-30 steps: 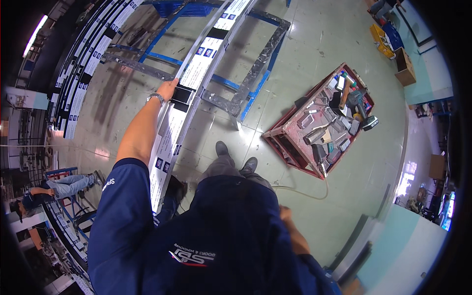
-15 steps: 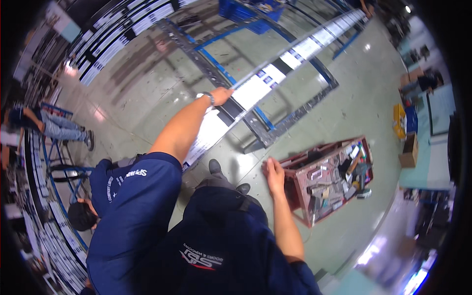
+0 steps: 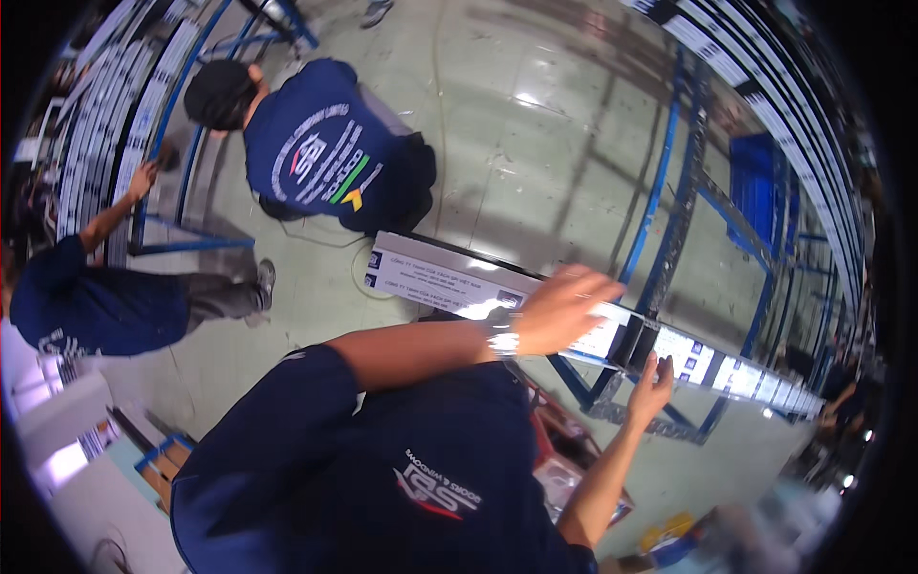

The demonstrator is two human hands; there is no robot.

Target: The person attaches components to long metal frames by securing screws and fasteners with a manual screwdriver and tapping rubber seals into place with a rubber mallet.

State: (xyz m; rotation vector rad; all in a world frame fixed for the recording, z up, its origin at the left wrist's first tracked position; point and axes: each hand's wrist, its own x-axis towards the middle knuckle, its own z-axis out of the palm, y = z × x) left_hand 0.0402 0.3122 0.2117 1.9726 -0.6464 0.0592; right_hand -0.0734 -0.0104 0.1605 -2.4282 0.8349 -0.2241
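A long straight profile [image 3: 440, 277], covered in white printed film with dark bands, stretches from left of centre to the far right. It rests across a blue and black metal stand [image 3: 681, 172]. My left hand [image 3: 564, 311], a metal-banded watch on its wrist, is over the profile with its fingers stretched out and slightly blurred. Whether it touches the film I cannot tell. At the near edge of the profile, beside a dark band, my right hand [image 3: 652, 390] is raised with fingers apart. Nothing shows in either hand.
A co-worker in a dark cap [image 3: 316, 143] is low down beyond the profile's left end; another person [image 3: 105, 301] is at far left. A reddish tool box [image 3: 564, 440] stands below my right forearm. Racked profiles [image 3: 765, 77] and a blue crate [image 3: 760, 196] lie upper right.
My view has swung left, bringing the co-workers and the profile's left end into fuller view. My left hand has moved from the profile's edge to over it; my right hand is now beside it.
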